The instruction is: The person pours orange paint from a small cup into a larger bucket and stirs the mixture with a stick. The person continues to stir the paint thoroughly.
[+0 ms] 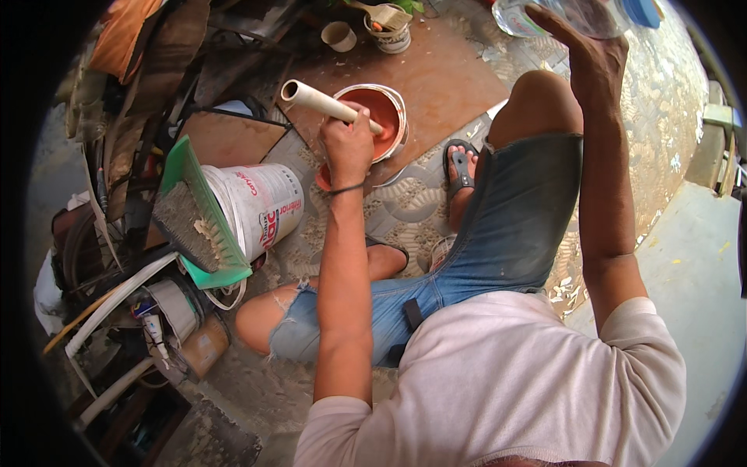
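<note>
Denim shorts and a pale shirt nearest; person squats on patterned floor tiles. Left hand [348,148] closed around a cream pipe [323,102], its lower end down in a tin [381,117] of rust-orange paint: stirring step, judged. Next calls for slow circles, tin kept steady. Right hand [591,50] raised, fingers curled on a clear plastic bottle [545,15]. White bucket [261,206] lies tipped beside the left forearm.

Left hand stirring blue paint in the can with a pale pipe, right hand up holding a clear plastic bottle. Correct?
Not quite: the head view shows the paint in the can is orange-red, not blue. The rest stands: the left hand grips the pale pipe in the can, and the right hand is raised on a clear plastic bottle.
</note>
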{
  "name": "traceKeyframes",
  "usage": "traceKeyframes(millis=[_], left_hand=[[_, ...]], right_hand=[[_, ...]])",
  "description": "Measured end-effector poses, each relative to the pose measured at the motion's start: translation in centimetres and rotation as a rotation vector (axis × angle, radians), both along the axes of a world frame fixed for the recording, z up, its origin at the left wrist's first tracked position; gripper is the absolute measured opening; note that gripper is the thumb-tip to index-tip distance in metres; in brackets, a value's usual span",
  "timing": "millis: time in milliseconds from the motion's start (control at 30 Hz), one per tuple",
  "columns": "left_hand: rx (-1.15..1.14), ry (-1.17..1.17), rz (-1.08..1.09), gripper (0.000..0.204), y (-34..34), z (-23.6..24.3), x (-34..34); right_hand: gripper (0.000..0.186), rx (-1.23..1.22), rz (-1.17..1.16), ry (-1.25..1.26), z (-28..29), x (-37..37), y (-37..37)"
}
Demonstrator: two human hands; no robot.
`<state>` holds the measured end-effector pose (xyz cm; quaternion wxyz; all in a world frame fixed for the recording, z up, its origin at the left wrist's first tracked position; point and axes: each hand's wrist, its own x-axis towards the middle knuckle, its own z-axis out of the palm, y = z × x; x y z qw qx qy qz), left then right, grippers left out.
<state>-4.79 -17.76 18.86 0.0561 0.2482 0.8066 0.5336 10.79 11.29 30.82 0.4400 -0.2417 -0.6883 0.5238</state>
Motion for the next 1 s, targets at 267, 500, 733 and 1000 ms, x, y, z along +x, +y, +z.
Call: traceKeyframes(millis=[267, 500, 733, 1000], left_hand=[[0.011, 0.104, 0.079, 0.004, -2.3, -1.4, -2.9], [0.072, -0.039, -0.017, 0.007, -0.4, -3.4, -1.8], [0.009, 0.119, 0.090, 0.007, -4.3, -3.0, -2.9], [0.009, -0.078, -0.051, 0.010, -0.2, -2.2, -1.1]], right_hand=[[0.060, -0.049, 0.131, 0.082, -2.2, -1.7, -3.2], [0.064, -0.007, 0.177, 0.005, -4.1, -2.1, -3.2], [0.060, 0.061, 0.190, -0.012, -3.8, -2.0, -2.9], [0.059, 0.012, 0.181, -0.079, -2.7, -1.9, -3.9]])
